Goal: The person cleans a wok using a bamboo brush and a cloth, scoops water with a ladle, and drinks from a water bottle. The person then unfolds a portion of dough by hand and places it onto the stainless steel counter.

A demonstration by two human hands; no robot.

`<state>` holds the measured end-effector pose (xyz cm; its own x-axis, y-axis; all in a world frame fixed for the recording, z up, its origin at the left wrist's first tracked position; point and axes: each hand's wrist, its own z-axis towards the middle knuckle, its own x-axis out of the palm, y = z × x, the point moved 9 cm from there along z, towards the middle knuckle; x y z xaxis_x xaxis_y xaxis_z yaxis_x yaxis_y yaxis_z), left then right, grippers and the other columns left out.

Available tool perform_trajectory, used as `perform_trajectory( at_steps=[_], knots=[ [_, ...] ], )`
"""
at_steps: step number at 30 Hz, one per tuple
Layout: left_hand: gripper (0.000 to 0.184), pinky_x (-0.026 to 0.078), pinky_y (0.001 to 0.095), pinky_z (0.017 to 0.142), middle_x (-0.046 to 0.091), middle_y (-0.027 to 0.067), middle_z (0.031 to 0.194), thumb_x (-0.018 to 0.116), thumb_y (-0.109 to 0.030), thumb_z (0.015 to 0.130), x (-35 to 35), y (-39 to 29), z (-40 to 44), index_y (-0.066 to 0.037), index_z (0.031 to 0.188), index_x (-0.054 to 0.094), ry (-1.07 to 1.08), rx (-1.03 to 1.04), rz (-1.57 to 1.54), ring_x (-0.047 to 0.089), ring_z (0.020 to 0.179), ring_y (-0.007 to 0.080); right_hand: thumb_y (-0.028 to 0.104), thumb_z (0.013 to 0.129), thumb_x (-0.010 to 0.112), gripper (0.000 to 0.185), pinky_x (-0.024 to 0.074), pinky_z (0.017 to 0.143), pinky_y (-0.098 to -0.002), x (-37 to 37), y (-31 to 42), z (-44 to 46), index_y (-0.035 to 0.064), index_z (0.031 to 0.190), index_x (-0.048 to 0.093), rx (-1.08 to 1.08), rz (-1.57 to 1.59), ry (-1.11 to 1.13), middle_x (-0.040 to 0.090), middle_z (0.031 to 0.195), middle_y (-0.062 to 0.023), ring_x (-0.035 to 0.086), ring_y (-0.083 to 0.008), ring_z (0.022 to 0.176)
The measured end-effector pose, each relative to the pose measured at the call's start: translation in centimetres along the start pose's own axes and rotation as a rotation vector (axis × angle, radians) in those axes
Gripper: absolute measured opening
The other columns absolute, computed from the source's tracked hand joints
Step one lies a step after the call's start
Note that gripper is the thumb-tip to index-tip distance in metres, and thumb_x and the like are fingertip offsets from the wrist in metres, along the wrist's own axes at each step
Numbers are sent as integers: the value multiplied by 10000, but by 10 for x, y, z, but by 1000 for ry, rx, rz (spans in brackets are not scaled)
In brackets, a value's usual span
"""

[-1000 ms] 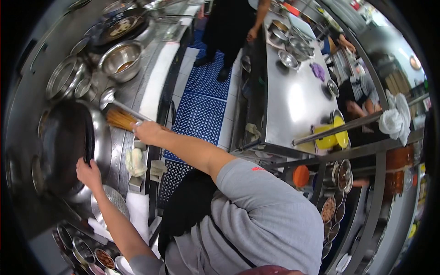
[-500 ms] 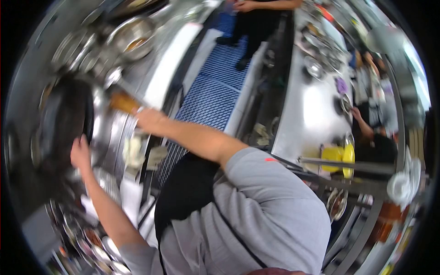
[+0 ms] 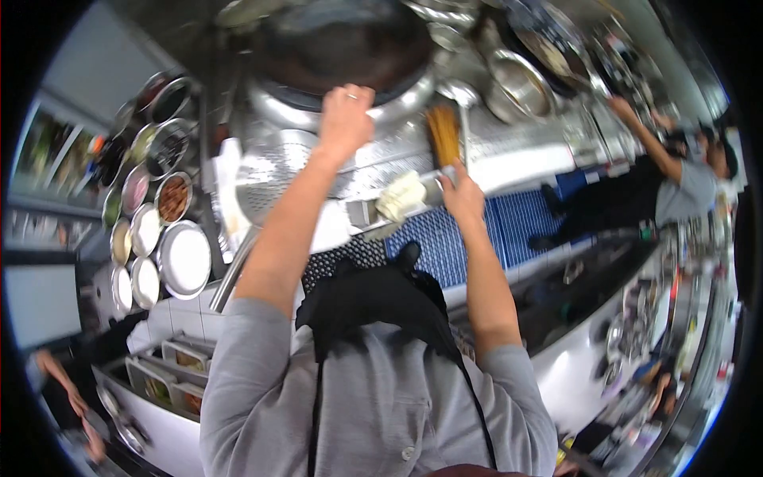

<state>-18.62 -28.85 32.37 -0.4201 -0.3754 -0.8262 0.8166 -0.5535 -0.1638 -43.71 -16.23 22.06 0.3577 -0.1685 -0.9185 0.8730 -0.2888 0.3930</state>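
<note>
A large dark wok (image 3: 338, 52) sits on the round metal ring of the stove. The fingers of my left hand (image 3: 347, 123) are closed on its near rim. Lower to the right, my right hand (image 3: 463, 195) grips the bottom end of a bamboo wok brush (image 3: 443, 135), whose bristles point up and away from me. Right beside the brush lies a metal ladle (image 3: 459, 93), its handle running down toward my right hand. Below my left forearm is a perforated strainer (image 3: 274, 171), partly hidden by that arm. A crumpled pale cloth (image 3: 401, 197) lies at the counter's front edge.
A steel bowl (image 3: 518, 89) and a second wok (image 3: 544, 48) stand to the right. At left are several ingredient containers, one with brown pieces (image 3: 173, 199), and a white-filled bowl (image 3: 184, 258). A co-worker (image 3: 628, 175) stands on the blue mat (image 3: 509, 222); others are at far left and lower right.
My view has swung round, bringing the wok to the top middle. My left hand is still at the wok's rim and my right hand still at the brush; both stay near the stove.
</note>
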Motion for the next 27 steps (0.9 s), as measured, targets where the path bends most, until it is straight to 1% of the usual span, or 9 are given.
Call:
perform_trajectory(
  at_steps=[1,2,4,9,13,19,22,25,27],
  knots=[
    [535,418,466,969,555,145,1126,694,-136,725,0,0,-4,-36,1231,551,-16,-8,12,503,1098,339,360,905,612,541,517,820,-527,0,0,0,153,1393,506,-4,2,-16,690,942,-278,665,-461,900],
    [471,407,452,993,557,159,1108,654,-108,724,-14,-4,-7,-26,1179,567,-67,-56,-39,508,1079,339,361,900,622,549,518,822,-524,-3,3,-1,152,1396,511,9,-4,-17,690,947,-278,666,-459,902],
    [606,318,477,1130,514,203,1213,664,-100,738,-17,-7,-14,40,1299,486,-100,-30,-63,466,1176,383,369,892,636,548,519,826,-520,-2,3,2,150,1383,530,34,-33,-10,689,952,-280,663,-466,902],
    [704,284,485,1157,497,230,1293,671,-110,737,-15,-6,-22,59,1376,429,-102,-12,-61,435,1261,386,378,887,646,542,519,836,-517,-3,1,-4,146,1367,549,43,-32,-16,688,964,-281,661,-474,903],
    [710,258,478,1171,459,248,1362,652,-83,753,-22,-11,-22,83,1396,401,-1,-88,-84,399,1332,393,383,882,653,550,513,860,-513,-5,4,-3,140,1365,553,30,-35,-33,686,989,-285,654,-477,938],
    [707,304,499,1140,442,269,1384,645,-76,760,-20,-10,-26,89,1401,395,4,-111,-83,386,1350,406,346,891,658,541,491,921,-482,-10,15,-9,105,1364,557,82,-18,28,663,1123,-275,635,-452,1039],
    [688,392,524,1077,435,260,1403,624,-89,779,-17,-9,-21,82,1406,397,71,-169,-125,380,1360,397,379,887,646,549,502,880,-504,-6,8,-6,136,1370,549,-6,-8,-37,679,1042,-281,649,-472,962],
    [677,488,509,991,435,230,1412,609,-115,793,-15,-6,-20,60,1414,402,94,-157,-111,367,1371,388,386,890,637,547,502,875,-508,-3,6,-2,135,1368,549,-1,-36,-32,676,1051,-281,646,-473,962],
    [698,506,496,969,423,227,1417,629,-111,774,-8,-5,-22,55,1413,404,86,-140,-130,349,1382,388,381,892,635,540,505,865,-512,-2,4,-2,135,1365,551,21,-43,-35,677,1034,-284,647,-474,956]
  ],
)
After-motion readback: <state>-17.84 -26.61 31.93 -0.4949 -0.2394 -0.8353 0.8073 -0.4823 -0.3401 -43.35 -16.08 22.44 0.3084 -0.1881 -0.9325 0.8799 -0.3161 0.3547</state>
